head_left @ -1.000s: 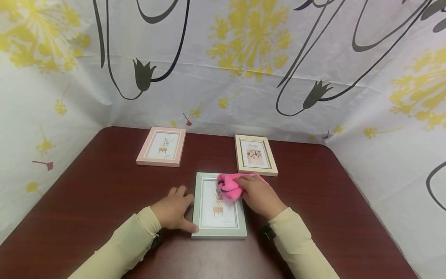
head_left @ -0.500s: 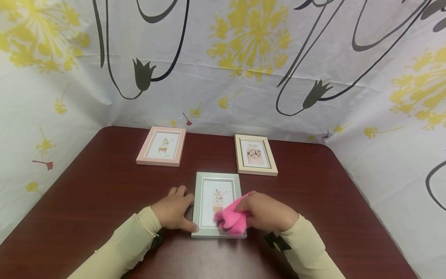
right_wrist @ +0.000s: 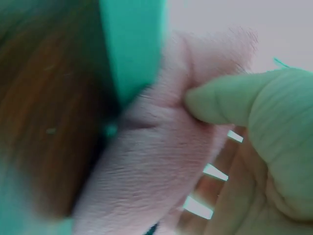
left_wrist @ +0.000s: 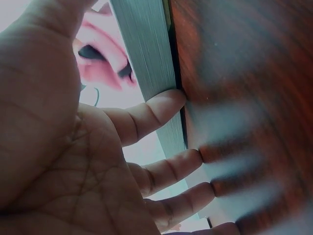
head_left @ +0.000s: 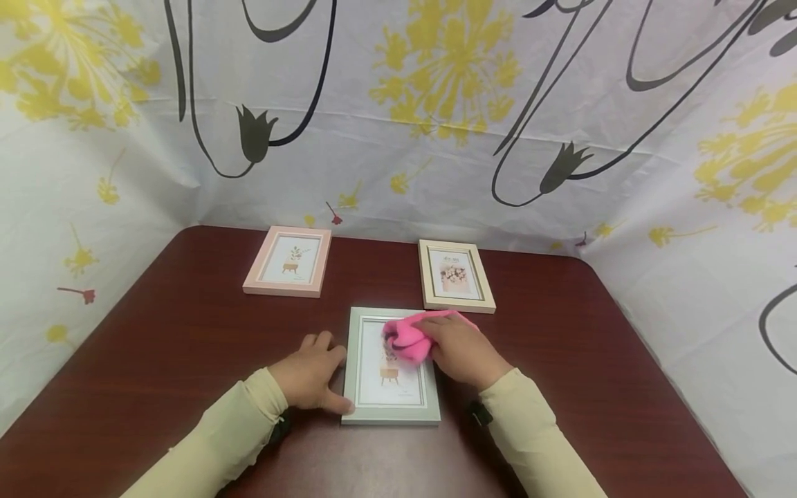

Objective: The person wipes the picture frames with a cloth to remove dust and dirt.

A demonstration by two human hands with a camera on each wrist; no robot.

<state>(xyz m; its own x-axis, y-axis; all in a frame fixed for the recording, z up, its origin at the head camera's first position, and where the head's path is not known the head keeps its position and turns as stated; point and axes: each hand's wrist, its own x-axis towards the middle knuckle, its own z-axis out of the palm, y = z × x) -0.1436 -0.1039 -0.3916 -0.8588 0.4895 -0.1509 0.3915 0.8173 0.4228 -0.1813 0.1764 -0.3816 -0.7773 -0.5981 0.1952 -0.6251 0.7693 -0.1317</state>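
Note:
A pale green picture frame lies flat on the table, its picture of a potted plant partly covered. Crumpled over the picture's upper right is a pink cloth, which my right hand grips from the right side. The right wrist view shows the thumb pressing the cloth near the frame's edge. My left hand stays at the frame's left side, thumb on the lower left corner. In the left wrist view its fairly straight fingers reach down along the frame's side, tips at the tabletop.
A pink picture frame lies at the back left of the dark red table. At the back right, just beyond the green frame, is a cream picture frame. White flower-patterned sheeting surrounds the table's back and sides.
My right hand has wiped the cloth down to the green frame's lower right and back up to its upper right. The left hand and the frames have stayed put.

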